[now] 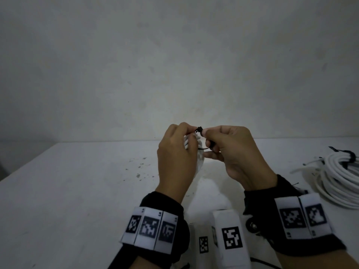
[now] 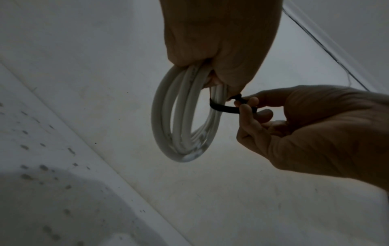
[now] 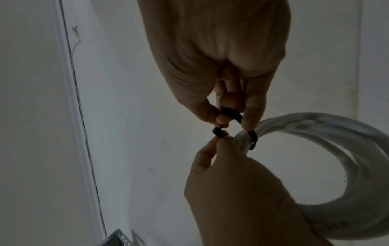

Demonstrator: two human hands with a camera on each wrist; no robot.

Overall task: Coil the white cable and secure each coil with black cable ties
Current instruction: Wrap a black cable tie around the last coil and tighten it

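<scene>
**Black tie goes round a small white coil, with one bundle done**

Above the pale tabletop (image 1: 77, 191), at about 9 o'clock of the pair, the left hand (image 1: 174, 162) holds a small coil of white cable (image 2: 181, 119) clear of the surface, its fingers curled round the gathered loops while thumb and forefinger pinch the head of a black cable tie (image 3: 231, 114). The strap circles the loops loosely. Just beside it, at 3 o'clock, the right hand (image 1: 237, 152) pinches the strap between thumb and fingertips (image 2: 246, 109), its other fingers curled in. The tail appears to be meeting the head; whether it has gone through cannot be told, and the tie looks not yet drawn tight.

Far out at 3 o'clock on the tabletop lies a larger white coil (image 1: 338, 175) with a dark tie across its top, which reads as a bundle already secured. What seems left: cinch this tie and set the coil down.
</scene>
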